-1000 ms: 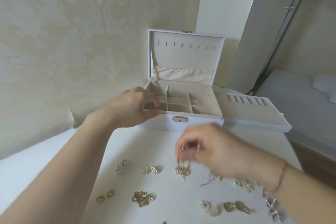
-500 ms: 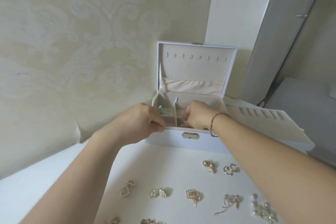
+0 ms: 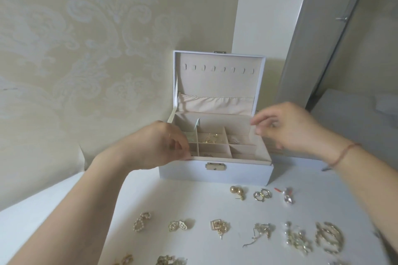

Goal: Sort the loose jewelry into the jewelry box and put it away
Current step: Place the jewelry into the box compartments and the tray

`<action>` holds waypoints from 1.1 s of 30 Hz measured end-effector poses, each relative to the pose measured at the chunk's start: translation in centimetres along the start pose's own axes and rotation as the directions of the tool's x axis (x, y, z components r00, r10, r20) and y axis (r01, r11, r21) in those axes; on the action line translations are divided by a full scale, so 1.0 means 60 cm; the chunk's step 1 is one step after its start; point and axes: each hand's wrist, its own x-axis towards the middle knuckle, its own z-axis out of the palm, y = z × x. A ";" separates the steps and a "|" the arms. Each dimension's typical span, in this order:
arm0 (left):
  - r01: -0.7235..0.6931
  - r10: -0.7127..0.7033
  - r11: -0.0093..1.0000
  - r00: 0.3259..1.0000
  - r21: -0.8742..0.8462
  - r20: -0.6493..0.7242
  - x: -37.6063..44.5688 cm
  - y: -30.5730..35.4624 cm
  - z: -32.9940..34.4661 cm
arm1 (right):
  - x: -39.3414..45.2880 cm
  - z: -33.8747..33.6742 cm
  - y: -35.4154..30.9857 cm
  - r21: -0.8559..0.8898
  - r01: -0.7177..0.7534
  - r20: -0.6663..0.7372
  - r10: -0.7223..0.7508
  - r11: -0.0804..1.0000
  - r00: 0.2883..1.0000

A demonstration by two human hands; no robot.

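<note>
Jewelry box open at the worktop's far edge; one piece newly deposited, sorting far from complete.

The worktop (image 3: pixel 193 200) is seen to carry the jewelry box (image 3: pixel 215 171), lid raised. The left hand (image 3: pixel 159 146) is rested on the box's left front corner, fingers curled; whether anything is grasped cannot be told. The right hand (image 3: pixel 286 127), half a second ago inside the box, has been withdrawn, released and empty. Gold hoops (image 3: pixel 210 139) are now noted in a centre compartment. Loose jewelry (image 3: pixel 219 227) remains along the near edge, some pieces cut off below.
</note>
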 end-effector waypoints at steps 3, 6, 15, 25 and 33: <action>-0.021 0.021 1.000 1.000 0.006 0.010 0.004 -0.001 0.007 | -0.067 -0.055 0.050 -0.179 -0.008 0.152 0.035 0.984 0.988; -0.015 0.015 0.999 1.000 0.053 0.012 0.007 -0.005 0.008 | -0.133 -0.065 0.100 -0.355 -0.010 0.353 0.144 0.935 0.925; -0.129 0.234 0.917 0.940 0.377 -0.247 0.013 0.023 0.050 | -0.226 -0.021 0.139 -0.237 0.071 0.490 0.056 0.969 0.870; 0.392 -0.302 0.903 0.870 0.176 -0.389 0.016 0.005 0.054 | -0.206 -0.005 0.134 -0.204 -0.133 0.428 0.211 0.970 0.879; 0.029 0.041 0.973 0.954 0.229 -0.296 0.013 0.011 0.052 | -0.174 -0.031 0.127 -0.018 -0.312 0.403 0.292 0.950 0.867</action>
